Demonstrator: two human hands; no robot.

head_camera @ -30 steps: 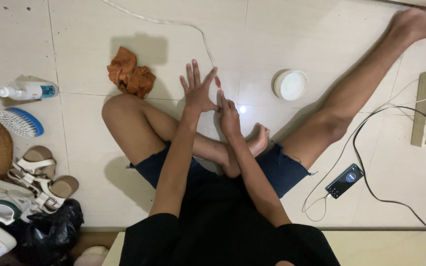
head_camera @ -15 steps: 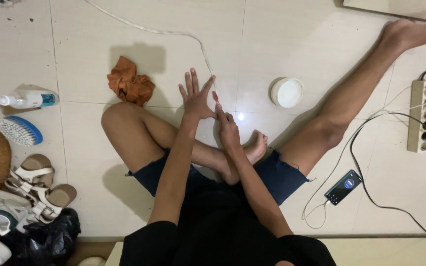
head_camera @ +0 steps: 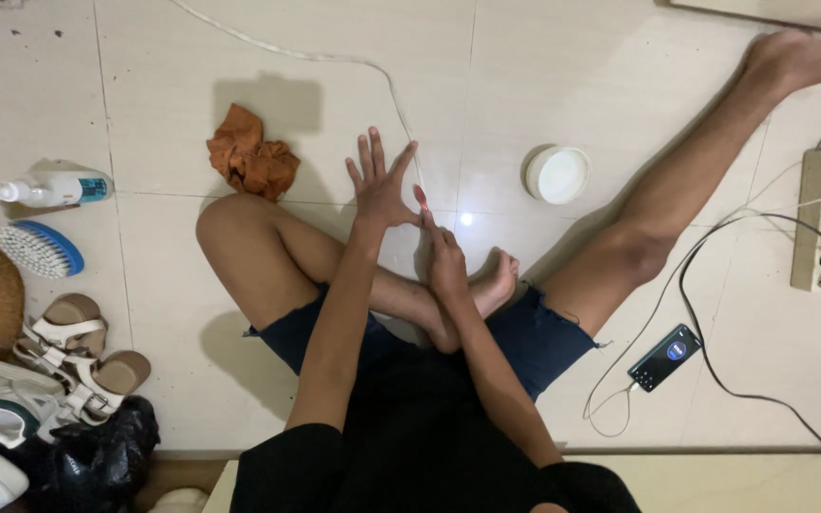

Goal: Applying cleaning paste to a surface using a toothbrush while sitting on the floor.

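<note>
A pale tiled floor (head_camera: 620, 85) fills the view, with the person seated on it, one knee bent and the other leg stretched out toward the upper right.

The left hand (head_camera: 379, 185) is raised with fingers spread wide and holds nothing; its thumb side lies next to a small red-tipped object (head_camera: 421, 198). The right hand (head_camera: 447, 258) sits just below that object with the fingers drawn together around its lower end, though the object is too small to tell what it is. Just below the right hand lies the bare foot (head_camera: 493, 282) of the bent leg.

Taking the left hand as landmark: an orange crumpled cloth (head_camera: 251, 157) lies to its left, a white round lid (head_camera: 559, 175) to its right, and a thin white cord (head_camera: 334, 59) curves above it. Far left of it are a spray bottle (head_camera: 45, 189), a blue scrubbing brush (head_camera: 42, 249) and white sandals (head_camera: 78, 356). Far right are a power strip (head_camera: 817, 220) and, lower down, a phone (head_camera: 664, 357) on a cable.

Compared with half a second ago, both hands keep nearly the same pose, the left one open and spread as before; the floor items sit in the same arrangement, with only a slight shift of the camera.
</note>
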